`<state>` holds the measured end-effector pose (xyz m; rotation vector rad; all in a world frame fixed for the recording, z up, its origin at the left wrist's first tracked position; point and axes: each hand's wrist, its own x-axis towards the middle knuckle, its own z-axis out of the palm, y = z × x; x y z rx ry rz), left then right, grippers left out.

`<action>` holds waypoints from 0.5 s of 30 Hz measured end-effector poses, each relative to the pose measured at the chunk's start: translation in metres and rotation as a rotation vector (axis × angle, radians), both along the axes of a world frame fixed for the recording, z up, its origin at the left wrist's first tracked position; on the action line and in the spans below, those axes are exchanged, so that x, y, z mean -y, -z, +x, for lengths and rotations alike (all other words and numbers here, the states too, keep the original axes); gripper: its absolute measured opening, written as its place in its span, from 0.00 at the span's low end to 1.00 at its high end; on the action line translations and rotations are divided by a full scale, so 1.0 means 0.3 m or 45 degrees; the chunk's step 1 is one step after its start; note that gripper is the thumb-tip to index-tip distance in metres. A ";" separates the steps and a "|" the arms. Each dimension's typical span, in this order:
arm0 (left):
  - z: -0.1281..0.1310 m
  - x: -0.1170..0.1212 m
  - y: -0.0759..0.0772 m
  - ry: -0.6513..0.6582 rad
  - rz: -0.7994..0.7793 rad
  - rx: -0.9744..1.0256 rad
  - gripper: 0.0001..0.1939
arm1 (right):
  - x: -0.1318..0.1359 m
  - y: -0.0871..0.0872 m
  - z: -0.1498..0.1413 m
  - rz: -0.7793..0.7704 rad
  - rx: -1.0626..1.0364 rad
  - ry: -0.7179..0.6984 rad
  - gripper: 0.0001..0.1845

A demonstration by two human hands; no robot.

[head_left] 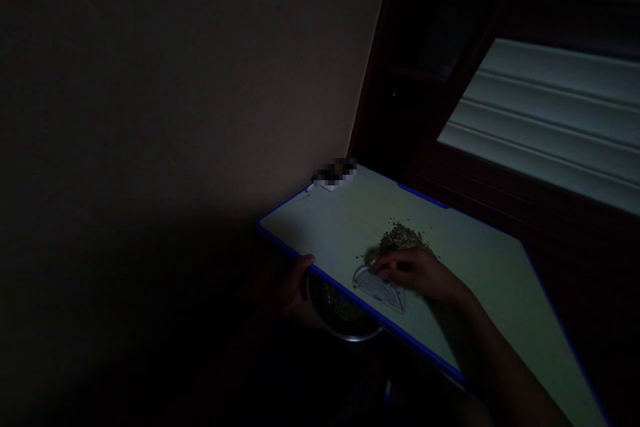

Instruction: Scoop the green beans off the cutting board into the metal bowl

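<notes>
- Head view, dim room: only part of a pale green laminate desktop with blue edge banding (pixel 480 267) is lit, so hand detail is poor.
- Right hand (pixel 417 273) lies on the desktop, fingers curled down and closed on a semicircular clear plastic protractor (pixel 377 290); it seems pinched near its curved edge, though blur hides the exact grip.
- Protractor lies flat, just beside a loose heap of small green-brown grains (pixel 400 237), at the heap's near side.
- Left hand (pixel 295 290) is below the desk's near edge, fingers curled around a round stainless steel bowl (pixel 345 337), thumb near the blue edge; the bowl sits under that edge, partly hidden.
- Loose green grains (pixel 340 303) lie inside the bowl; how many is hard to tell in the dark.
- Handling, judged: grains look light, hard and slippery, likely to roll and scatter, so better moved by pushing than picking up. Protractor looks thin, light and stiff, perhaps brittle; safest held by its flat body. Bowl looks rigid and light; rim gives the best hold.
- Behind: a pixelated, unreadable object (pixel 334 173) at the far desk corner, a beige wall (pixel 175 80), a dark wooden frame (pixel 430 113), a pale ribbed window blind (pixel 540 127).
</notes>
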<state>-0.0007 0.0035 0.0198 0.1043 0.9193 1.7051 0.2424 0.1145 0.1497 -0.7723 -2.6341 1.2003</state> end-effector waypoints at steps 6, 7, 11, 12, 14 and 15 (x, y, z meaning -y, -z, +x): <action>0.011 0.016 -0.059 0.036 -0.062 0.030 0.17 | 0.003 -0.002 0.001 -0.003 -0.005 -0.020 0.14; 0.010 0.016 -0.058 0.041 -0.035 0.028 0.17 | 0.004 -0.003 0.000 -0.012 0.000 -0.019 0.15; 0.002 0.006 -0.018 0.014 0.052 -0.026 0.22 | 0.009 -0.006 -0.002 -0.022 0.013 -0.029 0.14; 0.000 0.002 -0.005 -0.008 0.054 -0.042 0.24 | 0.011 -0.007 -0.002 -0.025 0.007 -0.029 0.13; -0.005 -0.002 0.016 -0.032 0.062 -0.071 0.27 | 0.013 -0.007 -0.002 -0.030 0.003 -0.032 0.12; -0.008 -0.004 0.024 -0.041 0.061 -0.083 0.29 | 0.014 -0.006 -0.002 -0.030 0.004 -0.035 0.12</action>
